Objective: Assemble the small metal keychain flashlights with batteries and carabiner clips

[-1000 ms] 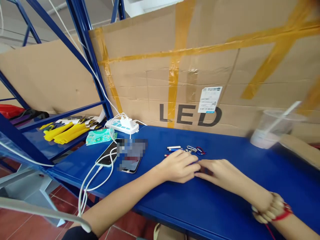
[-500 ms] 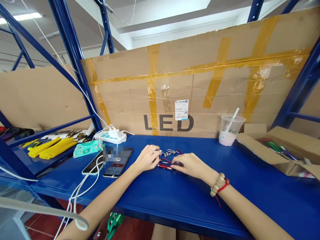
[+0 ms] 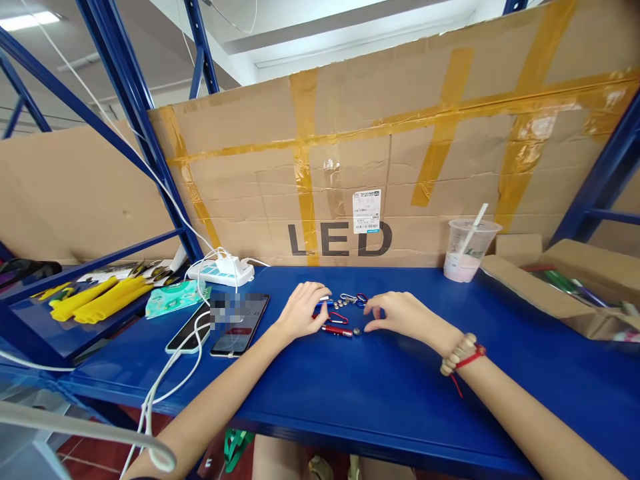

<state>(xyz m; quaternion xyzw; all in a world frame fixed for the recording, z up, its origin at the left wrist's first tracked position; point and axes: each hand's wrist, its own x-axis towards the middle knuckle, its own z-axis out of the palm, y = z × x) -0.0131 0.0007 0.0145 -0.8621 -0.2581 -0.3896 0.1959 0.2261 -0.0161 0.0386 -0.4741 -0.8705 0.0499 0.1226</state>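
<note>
My left hand [image 3: 304, 311] is closed, thumb and fingers around a small blue metal tube like a mini flashlight [image 3: 324, 303]; part of it is hidden by the fingers. A similar red mini flashlight [image 3: 337, 331] lies on the blue table, with a small round silver piece [image 3: 357, 331] at its right end. My right hand [image 3: 400, 316] hovers just right of that piece, thumb and fingers apart, with nothing seen between them. Between the hands lie a red carabiner [image 3: 339, 319], a silver carabiner [image 3: 348, 298], a blue carabiner [image 3: 361, 301] and several small silver discs [image 3: 341, 304].
Two phones [image 3: 241, 325] with white cables lie left, near a power strip [image 3: 223, 272] and a tissue pack [image 3: 175, 298]. A plastic cup with a straw [image 3: 467, 250] and an open cardboard box [image 3: 555, 303] stand right. A large cardboard panel [image 3: 240, 200] closes off the back.
My right hand has drawn back to the right from the red flashlight, and the silver piece at its end now shows. More of the blue flashlight shows at my left hand. The view has shifted slightly.
</note>
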